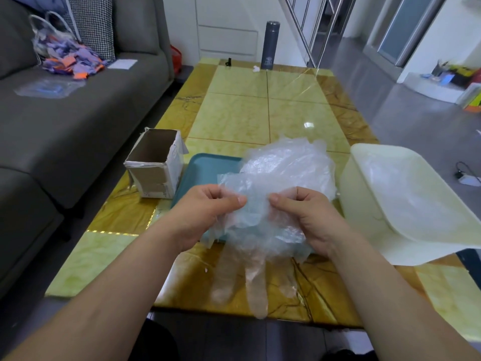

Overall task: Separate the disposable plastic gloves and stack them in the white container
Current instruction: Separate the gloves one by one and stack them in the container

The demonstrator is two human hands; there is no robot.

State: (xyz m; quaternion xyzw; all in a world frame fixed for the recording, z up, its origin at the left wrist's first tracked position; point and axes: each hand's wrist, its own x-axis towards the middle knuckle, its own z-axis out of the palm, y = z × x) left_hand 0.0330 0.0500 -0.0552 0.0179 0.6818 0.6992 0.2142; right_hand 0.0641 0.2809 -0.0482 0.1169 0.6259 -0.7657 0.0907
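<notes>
From here I see both hands raised over the near edge of the teal tray (205, 168). The left hand (208, 207) and the right hand (304, 212) each pinch the cuff of a clear disposable glove (250, 217) between thumb and curled fingers, thumbs close together. The glove's fingers dangle past the tray's near edge, over the table (234, 113). Behind the hands, a crumpled heap of gloves (289, 165) covers the tray's right half. The white container (390, 194) sits just right of the tray, with clear film showing inside it. An open cardboard box (156, 162) stands just left of the tray. The table is glossy yellow-green marble with brown borders and catches glare. Far beyond the tray, at the table's far end, stands a dark flask (270, 45). Left of the tray runs a grey sofa (65, 113) strewn with purple and orange scraps; to the right lies shiny grey floor (390, 100).
</notes>
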